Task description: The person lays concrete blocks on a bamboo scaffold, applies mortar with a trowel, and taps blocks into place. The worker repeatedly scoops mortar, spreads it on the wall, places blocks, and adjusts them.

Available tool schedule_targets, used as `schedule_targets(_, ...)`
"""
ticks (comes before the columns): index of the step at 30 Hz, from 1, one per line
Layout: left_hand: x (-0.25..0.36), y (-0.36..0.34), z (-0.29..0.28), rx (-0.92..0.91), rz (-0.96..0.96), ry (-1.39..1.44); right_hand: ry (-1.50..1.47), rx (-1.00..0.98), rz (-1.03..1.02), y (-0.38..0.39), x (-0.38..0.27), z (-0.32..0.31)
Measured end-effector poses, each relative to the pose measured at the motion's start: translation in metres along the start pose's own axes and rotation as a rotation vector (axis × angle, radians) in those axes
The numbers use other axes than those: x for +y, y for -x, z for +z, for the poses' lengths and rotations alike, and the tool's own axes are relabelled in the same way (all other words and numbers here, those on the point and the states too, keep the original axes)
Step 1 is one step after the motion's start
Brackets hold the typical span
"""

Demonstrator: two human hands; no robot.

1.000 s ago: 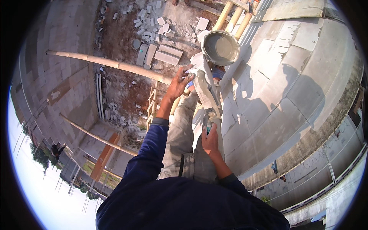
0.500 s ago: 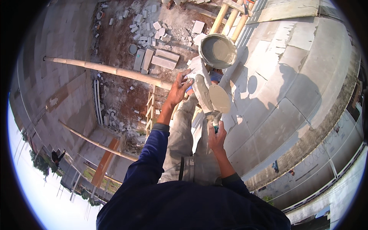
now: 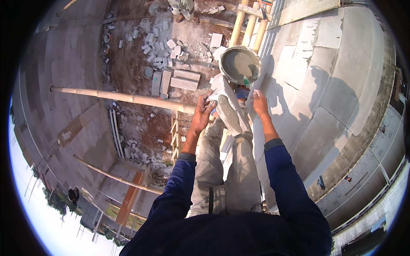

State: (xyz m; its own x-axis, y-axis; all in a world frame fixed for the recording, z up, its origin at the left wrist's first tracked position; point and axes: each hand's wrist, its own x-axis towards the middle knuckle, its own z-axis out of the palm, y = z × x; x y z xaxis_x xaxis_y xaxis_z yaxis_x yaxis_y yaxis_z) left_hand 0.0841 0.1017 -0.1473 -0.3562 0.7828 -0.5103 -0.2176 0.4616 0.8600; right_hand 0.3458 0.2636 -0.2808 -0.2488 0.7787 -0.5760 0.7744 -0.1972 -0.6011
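My left hand point(image 3: 202, 112) grips the upper left side of a long pale block point(image 3: 221, 87), which leans by my knees. A grey oblong shape point(image 3: 229, 112) lies along the block; I cannot tell whether it is mortar. My right hand point(image 3: 259, 103) is to the right of the block, fingers loosely bent and apart, with nothing in it. Just beyond it stands a round bucket point(image 3: 224, 64) of grey mortar. A trowel point(image 3: 246, 82) with a green handle and a rounded, mortar-coloured blade rests in the bucket, its handle toward me and apart from my right hand.
Bamboo poles point(image 3: 237, 27) run beyond the bucket, and another pole point(image 3: 124, 98) crosses at left. A block wall point(image 3: 318, 87) rises at right. Far below, pale blocks point(image 3: 186, 80) and rubble lie on reddish ground, where another person point(image 3: 183, 7) stands.
My right hand has moved forward and let go of the trowel, which now rests in the bucket. My left hand stays on the block. The view has shifted slightly.
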Motion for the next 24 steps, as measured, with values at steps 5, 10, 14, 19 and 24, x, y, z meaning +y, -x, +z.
schedule_targets(5,-0.001,0.0,0.0,-0.003,-0.016,-0.018,0.216,-0.073,-0.11,0.11,0.02,0.001)
schedule_targets(10,0.015,0.012,0.006,0.056,-0.109,-0.118,-0.245,-0.117,-0.218,0.166,-0.011,0.053)
schedule_targets(14,0.012,0.019,0.018,0.23,0.023,-0.398,-0.289,0.018,-0.29,0.161,0.041,0.106)
schedule_targets(19,0.016,0.013,0.037,0.564,0.375,-0.598,0.092,0.128,-0.348,0.162,0.048,0.105)
schedule_targets(24,-0.001,0.013,0.062,0.513,0.094,-0.525,0.203,0.174,-0.377,0.159,0.057,0.107)
